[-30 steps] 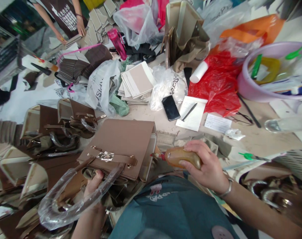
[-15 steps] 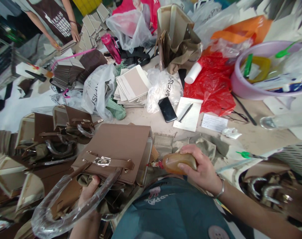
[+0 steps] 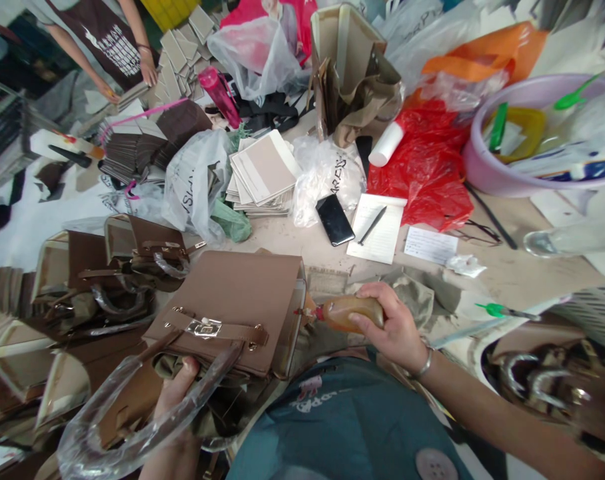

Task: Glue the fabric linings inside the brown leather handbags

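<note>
A brown handbag (image 3: 237, 287) with a metal clasp and a plastic-wrapped handle (image 3: 95, 413) lies tilted in front of me. My left hand (image 3: 175, 393) grips the bag's olive fabric lining (image 3: 170, 367) under the handle; most of its fingers are hidden below. Wrapped round an amber glue bottle (image 3: 350, 313) is my right hand (image 3: 397, 327). The bottle lies sideways, its red nozzle pointing left at the bag's open side edge. Whether the tip touches the edge, I cannot tell.
More brown bags (image 3: 142, 243) crowd the left. A phone (image 3: 335, 220), a notepad (image 3: 377, 230) with a pen, and stacked boards (image 3: 267, 167) lie beyond. A purple basin (image 3: 475, 160) stands at right. Bags fill a container (image 3: 542, 373) at lower right. A co-worker's hands (image 3: 147, 70) handle boards.
My right hand has shifted slightly left and up with the bottle, bringing its nozzle closer to the bag's side edge. The left hand and the bag have hardly moved.
</note>
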A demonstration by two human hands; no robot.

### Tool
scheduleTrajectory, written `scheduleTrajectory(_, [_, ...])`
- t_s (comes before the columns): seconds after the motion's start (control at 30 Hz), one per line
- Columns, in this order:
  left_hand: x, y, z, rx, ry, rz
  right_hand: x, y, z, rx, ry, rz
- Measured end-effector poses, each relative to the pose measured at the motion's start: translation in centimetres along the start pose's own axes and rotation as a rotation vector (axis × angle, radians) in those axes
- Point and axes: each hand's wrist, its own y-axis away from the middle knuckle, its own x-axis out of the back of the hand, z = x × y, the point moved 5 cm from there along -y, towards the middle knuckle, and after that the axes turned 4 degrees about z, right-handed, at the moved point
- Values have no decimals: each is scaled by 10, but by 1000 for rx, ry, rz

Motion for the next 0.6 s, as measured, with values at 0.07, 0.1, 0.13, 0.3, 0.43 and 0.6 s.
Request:
scheduleTrajectory(0.07, [0, 1, 0, 20, 36, 44, -3, -5, 10, 1, 27, 47])
scheduleTrajectory(0.1, [-2, 2, 1, 32, 57, 60, -5, -8, 14, 1, 36, 65])
scheduleTrajectory(0.13, [-4, 4, 2, 33, 70, 63, -6, -10, 17, 2, 42, 81])
scheduleTrajectory(0.3, [-15, 13, 14, 13, 52, 73, -5, -10, 18, -15, 39, 100])
scheduleTrajectory(0.43, [-15, 13, 19, -5, 40, 82, -1, 1, 6, 35, -46, 30])
scheduleTrajectory(0.6, [-13, 13, 22, 24, 37, 75, -4, 2, 8, 67, -24, -1])
